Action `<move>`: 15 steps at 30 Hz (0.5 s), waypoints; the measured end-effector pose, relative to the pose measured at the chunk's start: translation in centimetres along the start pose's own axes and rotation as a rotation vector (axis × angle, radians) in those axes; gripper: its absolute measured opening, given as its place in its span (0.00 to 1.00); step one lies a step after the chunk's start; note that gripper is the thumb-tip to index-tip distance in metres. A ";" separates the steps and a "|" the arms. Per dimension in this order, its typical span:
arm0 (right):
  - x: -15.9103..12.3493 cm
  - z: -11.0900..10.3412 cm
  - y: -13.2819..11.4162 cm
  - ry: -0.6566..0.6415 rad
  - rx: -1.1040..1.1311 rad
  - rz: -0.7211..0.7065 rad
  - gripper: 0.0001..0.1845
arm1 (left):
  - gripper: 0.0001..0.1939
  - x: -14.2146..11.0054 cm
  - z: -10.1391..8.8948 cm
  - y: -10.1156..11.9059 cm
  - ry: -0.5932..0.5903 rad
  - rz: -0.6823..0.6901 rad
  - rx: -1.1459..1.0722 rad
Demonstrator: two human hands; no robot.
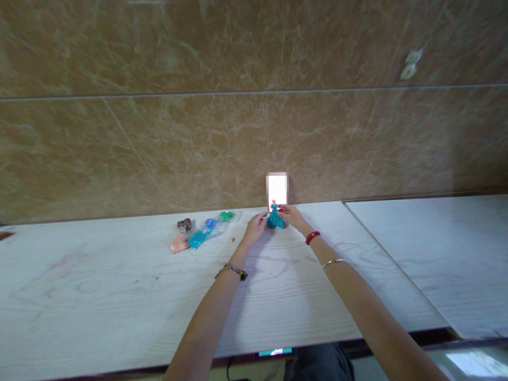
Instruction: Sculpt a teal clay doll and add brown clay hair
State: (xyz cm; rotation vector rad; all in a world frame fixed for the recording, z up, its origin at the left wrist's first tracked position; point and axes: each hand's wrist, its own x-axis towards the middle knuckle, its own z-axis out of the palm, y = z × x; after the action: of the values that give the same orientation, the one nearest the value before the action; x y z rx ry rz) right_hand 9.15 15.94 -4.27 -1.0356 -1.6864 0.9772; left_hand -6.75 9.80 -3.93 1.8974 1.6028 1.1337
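Note:
A small clay doll [274, 218] in a wide teal dress stands upright on the white table, close to the wall. My left hand [256, 227] is at the doll's left side, its fingers bent together at the edge of the skirt. From the right, my right hand [292, 216] holds the doll near the waist, thumb and fingers closed on it. Just behind the doll, a phone [277, 188] with a bright, blurred-out screen leans against the wall. A tiny peach ball of clay [232, 239] lies to the left of my left hand.
Left of my hands lie clay packets: brown [184, 225], peach [180, 244], light blue [199, 238], dark blue [210, 223] and green [226, 216]. The marble-patterned wall [198, 143] bounds the table [119, 296] at the back. A seam [389, 254] crosses the tabletop at right.

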 end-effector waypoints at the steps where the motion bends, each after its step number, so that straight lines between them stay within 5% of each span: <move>1: 0.0 0.0 0.0 0.009 -0.001 0.000 0.16 | 0.17 0.0 -0.1 0.0 0.007 0.003 0.012; 9: -2.6 -0.7 -1.7 0.276 -0.021 0.001 0.19 | 0.15 -1.2 -1.0 -0.1 0.041 0.044 0.143; 15: -6.2 0.7 -3.3 0.405 -0.047 -0.121 0.18 | 0.13 -3.9 -4.9 -1.5 0.073 0.116 0.240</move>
State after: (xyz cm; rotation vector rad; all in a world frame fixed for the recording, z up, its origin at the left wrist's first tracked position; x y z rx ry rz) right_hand 9.28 8.98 -3.21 -1.0666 -1.4206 0.6036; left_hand -11.58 5.53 -3.41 2.1481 1.7560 1.1107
